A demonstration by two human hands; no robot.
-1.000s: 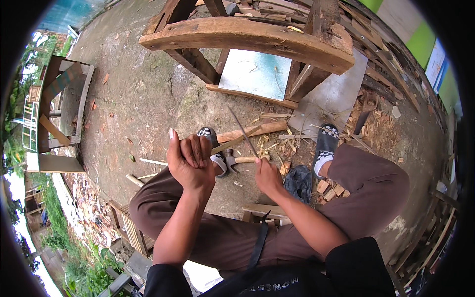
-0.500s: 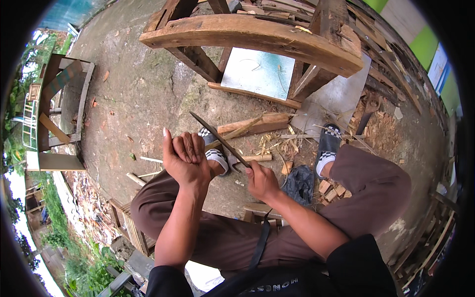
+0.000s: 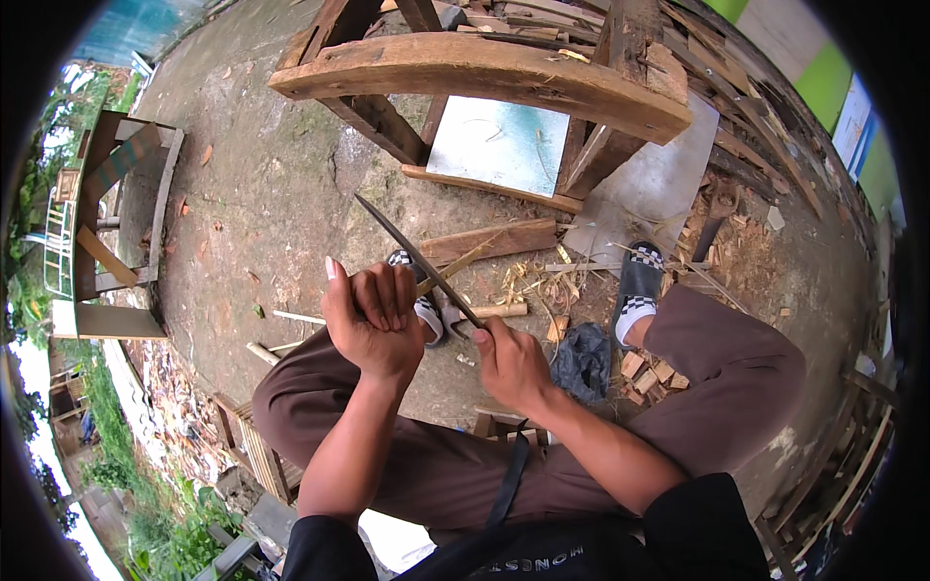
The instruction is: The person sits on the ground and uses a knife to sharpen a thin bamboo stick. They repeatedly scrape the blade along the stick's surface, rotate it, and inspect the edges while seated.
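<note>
My left hand is closed around a thin bamboo stick whose free end points up and to the right. My right hand grips the handle of a long dark knife. The blade slants up to the left and crosses the stick just right of my left fingers. Both hands sit above my knees in brown trousers, with my feet in checkered slip-on sandals on the ground beyond.
A curved wooden frame stands ahead over a pale sheet. Wood offcuts, shavings and a plank litter the dirt by my feet. A wooden chair frame stands at left, stacked timber at right.
The knife has swung up from low between my hands, and its blade now points up-left across the stick. My left hand has shifted slightly right and down.
</note>
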